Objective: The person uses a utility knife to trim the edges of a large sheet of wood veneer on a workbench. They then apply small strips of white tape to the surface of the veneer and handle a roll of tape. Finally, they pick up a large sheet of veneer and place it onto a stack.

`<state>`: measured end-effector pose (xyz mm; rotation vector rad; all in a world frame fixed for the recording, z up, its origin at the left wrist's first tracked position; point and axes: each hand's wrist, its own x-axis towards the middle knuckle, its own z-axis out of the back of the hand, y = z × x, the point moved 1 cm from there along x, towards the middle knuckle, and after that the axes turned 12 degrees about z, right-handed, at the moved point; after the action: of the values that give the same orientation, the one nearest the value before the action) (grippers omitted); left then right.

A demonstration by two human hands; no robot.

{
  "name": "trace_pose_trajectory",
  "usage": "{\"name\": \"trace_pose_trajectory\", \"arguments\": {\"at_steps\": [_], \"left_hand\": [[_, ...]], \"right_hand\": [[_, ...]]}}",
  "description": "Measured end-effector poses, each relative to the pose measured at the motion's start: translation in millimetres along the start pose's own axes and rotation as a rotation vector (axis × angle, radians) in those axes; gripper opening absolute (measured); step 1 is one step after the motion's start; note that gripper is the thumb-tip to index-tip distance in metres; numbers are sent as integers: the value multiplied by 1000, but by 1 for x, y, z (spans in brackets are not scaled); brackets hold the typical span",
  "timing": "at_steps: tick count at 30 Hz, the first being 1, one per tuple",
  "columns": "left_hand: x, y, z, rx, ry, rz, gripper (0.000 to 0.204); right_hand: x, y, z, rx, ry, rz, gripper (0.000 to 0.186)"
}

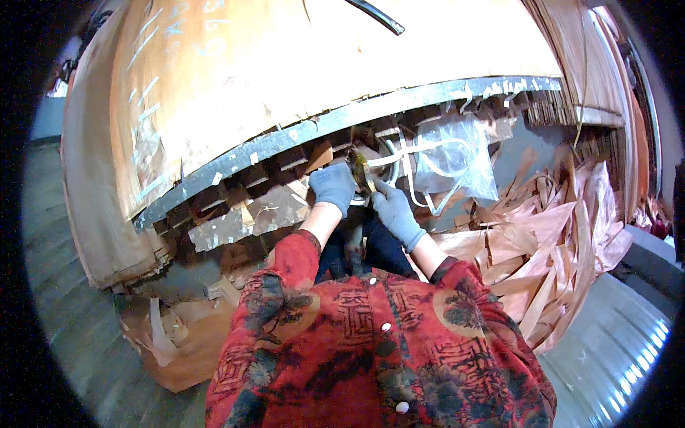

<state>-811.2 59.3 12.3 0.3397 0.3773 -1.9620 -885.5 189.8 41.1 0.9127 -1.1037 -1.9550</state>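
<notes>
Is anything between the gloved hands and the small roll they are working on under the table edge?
Nothing visible. The left hand and right hand both already touch the small roll; the clear plastic bag hangs off to the right.

Gloved hands (364, 196) on tape roll (362, 173)

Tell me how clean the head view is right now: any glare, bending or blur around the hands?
Head view: strong fisheye, so the metal table edge bows into an arc and the corners go black. Light is bright on the wood sheet up top, washing out its surface. The gloved left hand and right hand sit in shade under the edge, slightly soft; the small thing between them is too dim to make out.
</notes>
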Motion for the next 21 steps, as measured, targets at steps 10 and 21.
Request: {"name": "trace_pose_trajectory", "arguments": {"at_steps": [10, 21], "left_hand": [[-110, 182, 57, -170, -145, 270, 29], [-552, 681, 91, 707, -85, 1409, 24]], "right_hand": [[9, -30, -8, -19, -5, -115, 37], [-1, 7, -12, -260, -69, 132, 32]]}}
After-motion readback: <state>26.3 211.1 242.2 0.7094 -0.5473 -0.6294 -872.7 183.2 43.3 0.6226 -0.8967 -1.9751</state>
